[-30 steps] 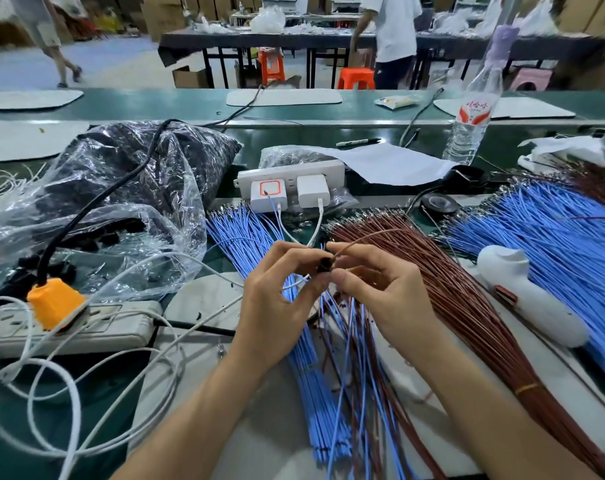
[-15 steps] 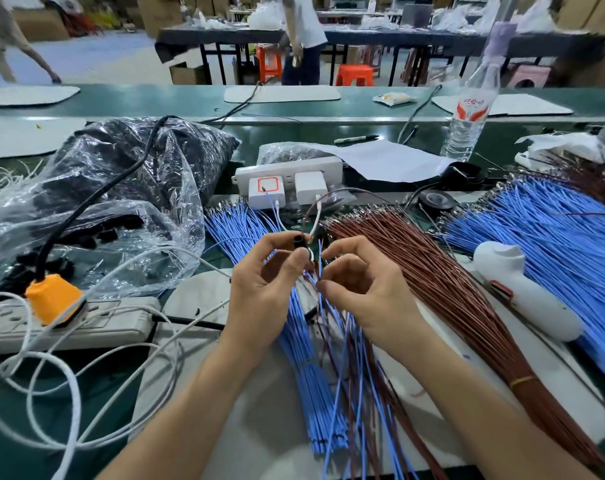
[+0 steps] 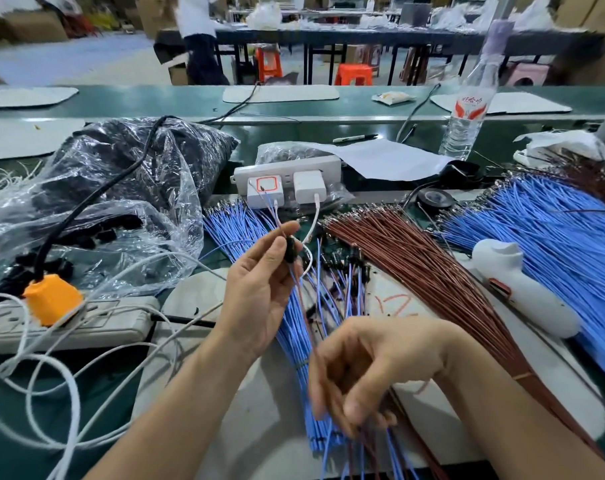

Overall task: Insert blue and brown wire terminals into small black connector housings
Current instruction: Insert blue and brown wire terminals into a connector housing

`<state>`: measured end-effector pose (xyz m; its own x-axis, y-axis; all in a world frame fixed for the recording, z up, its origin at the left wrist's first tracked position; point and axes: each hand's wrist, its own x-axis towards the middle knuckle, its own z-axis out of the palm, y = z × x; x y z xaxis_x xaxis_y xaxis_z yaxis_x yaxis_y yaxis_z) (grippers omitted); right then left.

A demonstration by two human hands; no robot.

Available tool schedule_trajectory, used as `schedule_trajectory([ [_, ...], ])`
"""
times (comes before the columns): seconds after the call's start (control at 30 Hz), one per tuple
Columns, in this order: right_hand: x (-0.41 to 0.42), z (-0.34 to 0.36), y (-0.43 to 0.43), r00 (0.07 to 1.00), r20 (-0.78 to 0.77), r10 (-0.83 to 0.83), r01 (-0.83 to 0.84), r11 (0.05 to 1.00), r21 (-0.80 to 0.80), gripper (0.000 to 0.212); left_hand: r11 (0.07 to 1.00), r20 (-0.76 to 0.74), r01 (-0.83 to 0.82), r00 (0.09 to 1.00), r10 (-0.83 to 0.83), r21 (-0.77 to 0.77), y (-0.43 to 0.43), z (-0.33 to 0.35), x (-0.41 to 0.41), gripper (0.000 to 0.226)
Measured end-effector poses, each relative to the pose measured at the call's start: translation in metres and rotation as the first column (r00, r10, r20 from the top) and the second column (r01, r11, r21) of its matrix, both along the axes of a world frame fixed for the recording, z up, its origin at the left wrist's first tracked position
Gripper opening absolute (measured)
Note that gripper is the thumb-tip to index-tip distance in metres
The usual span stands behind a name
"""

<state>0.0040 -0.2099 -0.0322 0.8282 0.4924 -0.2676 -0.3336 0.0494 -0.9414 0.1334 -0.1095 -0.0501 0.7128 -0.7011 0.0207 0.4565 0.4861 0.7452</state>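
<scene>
A worker's left hand [image 3: 259, 296] pinches a black housing [image 3: 289, 250] at its fingertips, wires trailing below to the blurred right hand [image 3: 360, 372], curled loosely around them; a tug there could unseat a terminal not fully clicked home.

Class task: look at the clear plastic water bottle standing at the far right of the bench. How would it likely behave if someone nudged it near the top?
The water bottle is tall, narrow and upright, so a high nudge would probably tip it. Its thin clear walls suggest it is light and would likely dent under a squeeze. Once on its round side, it could roll along the green bench.
</scene>
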Motion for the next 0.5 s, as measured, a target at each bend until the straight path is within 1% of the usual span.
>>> schedule_trajectory([
  [0.07,0.005,-0.004,0.002,0.977,0.019,-0.212,0.212,0.977,0.035,0.012,0.999,0.053,0.002,0.999,-0.003,0.033,0.000,-0.002,-0.004,0.026],
  [0.1,0.007,-0.006,0.002,0.942,0.037,-0.334,0.332,0.942,0.057,0.007,0.998,0.089,-0.004,0.996,-0.001,0.055,0.000,-0.002,-0.005,0.025],
  [0.17,0.011,-0.009,0.002,0.847,0.075,-0.526,0.521,0.850,0.084,0.016,0.997,0.145,-0.018,0.989,0.007,0.074,0.001,-0.004,-0.005,0.024],
  [0.23,0.013,-0.011,0.002,0.787,0.106,-0.608,0.602,0.794,0.089,0.020,0.996,0.189,-0.039,0.982,0.023,0.079,0.002,-0.003,-0.005,0.023],
  [0.3,0.014,-0.013,0.003,0.776,0.116,-0.620,0.614,0.785,0.087,0.020,0.992,0.249,-0.072,0.967,0.045,0.102,0.001,-0.003,-0.005,0.024],
  [0.37,0.014,-0.014,0.005,0.803,0.111,-0.586,0.582,0.811,0.067,0.017,0.989,0.275,-0.106,0.959,0.075,0.101,0.000,-0.004,-0.005,0.022],
  [0.43,0.014,-0.015,0.008,0.855,0.083,-0.511,0.511,0.859,0.030,0.015,0.989,0.240,-0.141,0.963,0.124,0.054,-0.002,-0.005,-0.002,0.021],
  [0.5,0.013,-0.015,0.009,0.921,0.026,-0.389,0.389,0.921,0.016,0.017,0.979,0.181,-0.201,0.964,0.193,0.026,-0.002,-0.006,0.005,0.020],
])
